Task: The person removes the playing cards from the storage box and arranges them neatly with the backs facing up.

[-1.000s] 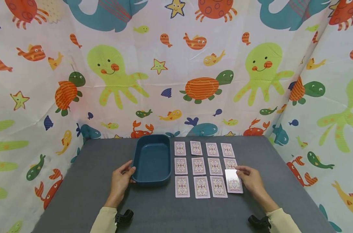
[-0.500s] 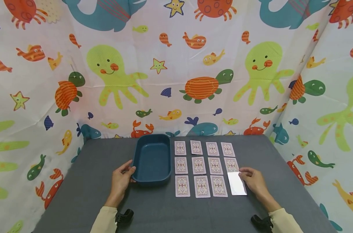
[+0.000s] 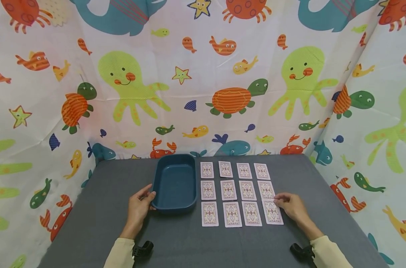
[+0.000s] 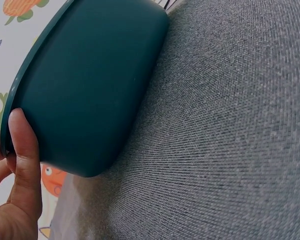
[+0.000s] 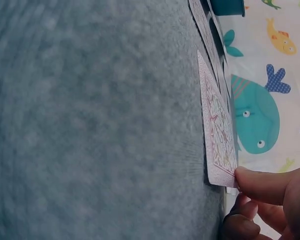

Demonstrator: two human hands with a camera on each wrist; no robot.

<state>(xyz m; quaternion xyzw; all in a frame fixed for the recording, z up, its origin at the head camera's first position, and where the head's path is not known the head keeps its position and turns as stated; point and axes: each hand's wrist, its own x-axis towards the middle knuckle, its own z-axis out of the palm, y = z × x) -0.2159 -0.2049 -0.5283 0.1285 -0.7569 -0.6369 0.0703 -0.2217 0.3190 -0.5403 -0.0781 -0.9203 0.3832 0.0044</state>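
Note:
My right hand (image 3: 291,209) pinches a playing card (image 3: 272,214) by its right edge near the upper corner. The card lies patterned back up at the right end of the front row, its top edge right at the card above it. In the right wrist view the thumb (image 5: 260,185) presses on the corner of this card (image 5: 217,132), with fingers curled below. On the left, my left hand (image 3: 138,210) grips the rim of a deep blue plastic tub (image 3: 175,182). The left wrist view has the thumb (image 4: 26,150) against the tub's outer wall (image 4: 90,85).
Several more playing cards (image 3: 247,190) lie face down in three rows right of the tub. All stand on a grey cloth-covered table (image 3: 236,247). A curtain (image 3: 203,96) printed with sea animals rises behind and at both sides.
My right hand has drawn the card slightly to the right and toward me. The card's bright glare is gone and its patterned back now shows. The left hand and tub stay put.

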